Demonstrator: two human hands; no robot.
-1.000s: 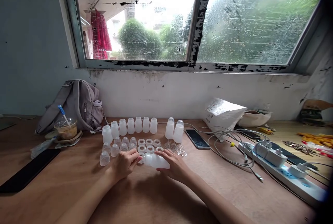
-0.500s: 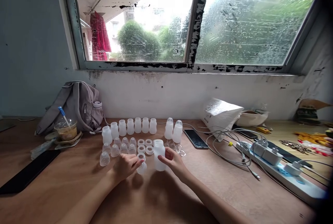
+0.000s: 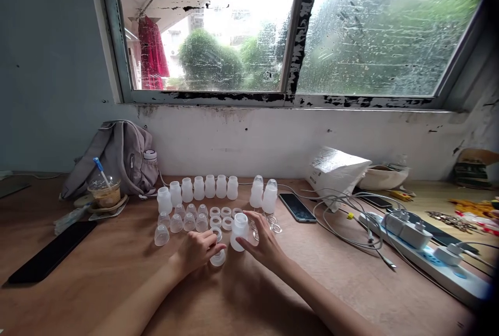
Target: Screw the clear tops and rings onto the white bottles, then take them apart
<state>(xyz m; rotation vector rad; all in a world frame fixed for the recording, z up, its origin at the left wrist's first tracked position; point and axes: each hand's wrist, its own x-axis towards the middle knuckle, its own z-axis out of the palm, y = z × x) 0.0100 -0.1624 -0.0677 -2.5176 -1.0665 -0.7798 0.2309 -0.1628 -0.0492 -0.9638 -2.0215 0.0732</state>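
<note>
A frosted, wide-necked baby bottle [image 3: 239,233] stands open at the top in the middle of the table. My right hand [image 3: 265,242] is around its right side, thumb across its front and fingers spread behind. My left hand [image 3: 198,250] is closed, thumb and fingertips at the top of a small translucent bottle nipple [image 3: 218,259]; its upper part is hidden by them. White collar rings [image 3: 226,223] lie just beyond the left hand. Several clear dome caps [image 3: 161,235] sit left of the rings. Flat clear rings [image 3: 276,229] lie beyond my right fingers.
Uncapped bottles [image 3: 198,188] line the back; two capped bottles [image 3: 270,198] stand right of them. A phone [image 3: 298,207], tangled cables [image 3: 343,224] and a power strip [image 3: 432,260] are on the right. A drink cup [image 3: 105,193], backpack [image 3: 125,162] and black slab [image 3: 52,253] are left.
The bottle has moved lower and away from me, onto the table. My right fingers have opened out around it. My left hand and the nipple have shifted slightly right in view.
</note>
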